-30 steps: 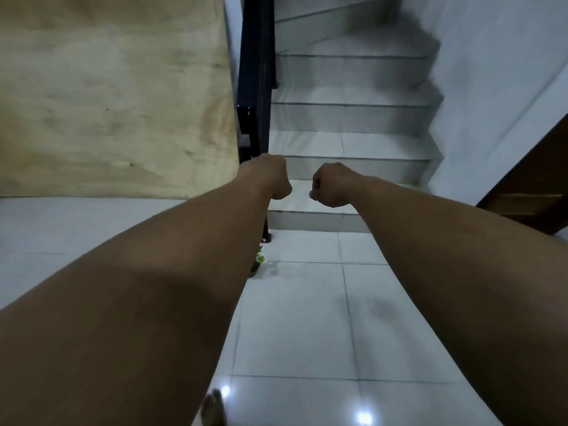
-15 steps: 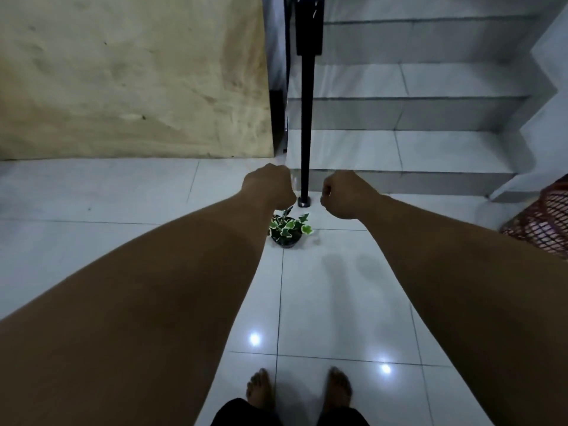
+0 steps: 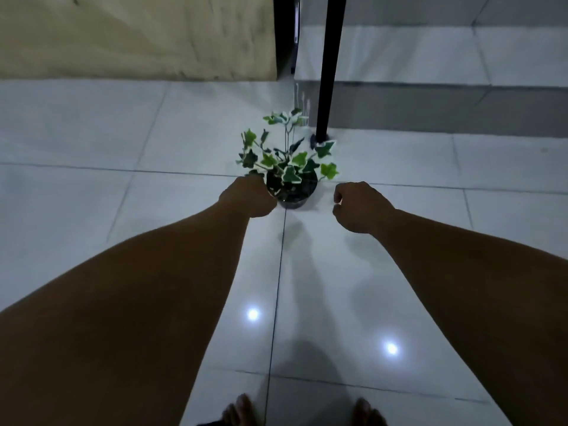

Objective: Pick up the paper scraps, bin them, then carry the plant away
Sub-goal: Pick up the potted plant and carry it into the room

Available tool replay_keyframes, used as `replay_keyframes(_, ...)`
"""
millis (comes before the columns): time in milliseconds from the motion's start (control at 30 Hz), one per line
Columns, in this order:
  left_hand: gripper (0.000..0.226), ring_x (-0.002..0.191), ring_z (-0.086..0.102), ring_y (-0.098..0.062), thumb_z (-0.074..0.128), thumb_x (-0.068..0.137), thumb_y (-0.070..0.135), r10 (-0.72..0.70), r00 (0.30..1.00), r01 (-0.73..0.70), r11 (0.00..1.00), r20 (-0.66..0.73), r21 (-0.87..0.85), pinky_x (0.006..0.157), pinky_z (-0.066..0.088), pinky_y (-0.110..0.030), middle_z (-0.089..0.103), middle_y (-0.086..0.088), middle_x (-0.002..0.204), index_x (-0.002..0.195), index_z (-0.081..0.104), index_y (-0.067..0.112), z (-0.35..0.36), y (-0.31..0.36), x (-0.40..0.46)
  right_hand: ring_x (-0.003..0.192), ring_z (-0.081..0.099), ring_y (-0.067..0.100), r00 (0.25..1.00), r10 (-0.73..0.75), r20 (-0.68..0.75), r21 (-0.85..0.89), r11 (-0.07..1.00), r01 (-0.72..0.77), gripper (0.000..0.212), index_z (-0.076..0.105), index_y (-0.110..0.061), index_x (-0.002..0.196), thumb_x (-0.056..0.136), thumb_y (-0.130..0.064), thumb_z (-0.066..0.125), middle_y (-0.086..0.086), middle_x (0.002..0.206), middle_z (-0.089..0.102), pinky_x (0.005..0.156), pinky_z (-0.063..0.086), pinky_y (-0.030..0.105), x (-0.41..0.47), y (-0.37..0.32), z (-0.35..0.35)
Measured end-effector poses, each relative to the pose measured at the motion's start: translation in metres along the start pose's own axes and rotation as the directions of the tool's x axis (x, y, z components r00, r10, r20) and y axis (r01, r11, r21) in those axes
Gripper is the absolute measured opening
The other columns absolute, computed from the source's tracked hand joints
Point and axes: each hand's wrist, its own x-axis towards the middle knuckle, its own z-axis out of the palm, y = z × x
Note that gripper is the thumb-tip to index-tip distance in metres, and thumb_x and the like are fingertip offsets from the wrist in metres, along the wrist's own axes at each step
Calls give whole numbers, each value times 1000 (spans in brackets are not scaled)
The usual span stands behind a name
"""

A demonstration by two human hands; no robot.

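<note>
So the plant (image 3: pixel 287 162) sits in its dark pot (image 3: pixel 293 192) on the floor (image 3: pixel 92 142), roughly 12 o'clock from the bare feet (image 3: pixel 242 410). Black railing post (image 3: pixel 330 66) stands right behind it at 1 o'clock, leaves nearly brushing it. Left hand (image 3: pixel 247 196) fisted at the pot's 9 o'clock, right hand (image 3: pixel 358 207) loosely curled at 3. Neither grip holds anything.

Upright potted ivy (image 3: pixel 287 162) (variegated) on floor

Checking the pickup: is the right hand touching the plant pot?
Apart. The head view shows bare floor between the right hand and the plant pot.
</note>
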Motion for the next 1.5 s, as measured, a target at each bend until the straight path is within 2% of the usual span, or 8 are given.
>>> replay_keyframes(167,25,68,67,-24,61,85,29,-156,984,170,959,81,-226,61,55,-25,72,-14,84,77,64,6,105,-37,100,110,57,30,1000,-6,-28,38,999,7,30,55,-12,118,92,-27,55,9,114,63,84,47,35,84,41,114)
replay_keyframes(333,34,93,68,-31,55,96,34,-283,952,278,643,116,-714,81,57,-38,61,-15,95,78,55,5,151,-42,170,120,53,38,975,92,-201,268,963,-36,50,46,-2,130,97,-39,51,22,126,56,94,44,40,161,49,165)
replay_keyframes(400,31,95,63,-30,51,99,31,-316,940,279,491,129,-825,78,55,-37,58,-16,102,98,60,1,158,-41,188,120,53,39,955,156,-253,387,921,-48,52,44,1,132,99,-39,48,24,126,56,92,43,40,185,43,176)
replay_keyframes(533,41,118,56,-34,45,99,31,-330,938,222,349,103,-910,76,52,-38,55,-13,134,135,52,11,156,-39,216,122,52,38,939,283,-196,586,801,-120,49,42,-2,136,102,-36,42,21,129,57,94,40,36,221,28,184)
replay_keyframes(700,39,124,53,-31,47,101,30,-294,948,180,179,122,-967,87,53,-47,55,-12,137,134,53,11,152,-36,232,104,64,38,948,306,-92,720,678,-149,47,47,-9,127,93,-41,45,14,103,64,89,51,41,243,16,196)
replay_keyframes(1000,41,107,64,-29,42,96,38,-229,967,151,163,111,-975,82,56,-46,67,-8,118,125,60,15,151,-27,230,98,67,28,954,293,-68,713,683,-159,70,57,-20,122,68,-64,57,4,107,69,83,59,48,244,23,197)
replay_keyframes(1167,42,103,66,-32,40,94,37,-204,971,161,187,122,-969,81,57,-48,69,-12,114,121,63,14,145,-28,216,100,64,30,950,300,-82,697,699,-160,63,56,-15,121,75,-58,59,8,111,67,85,58,48,223,17,179)
replay_keyframes(1500,41,105,64,-32,34,95,28,-219,972,134,199,89,-971,79,57,-49,67,-12,115,124,61,14,2,6,56,113,61,31,960,262,-97,690,713,-125,64,51,-11,132,86,-55,53,11,124,64,93,49,34,86,-46,20)
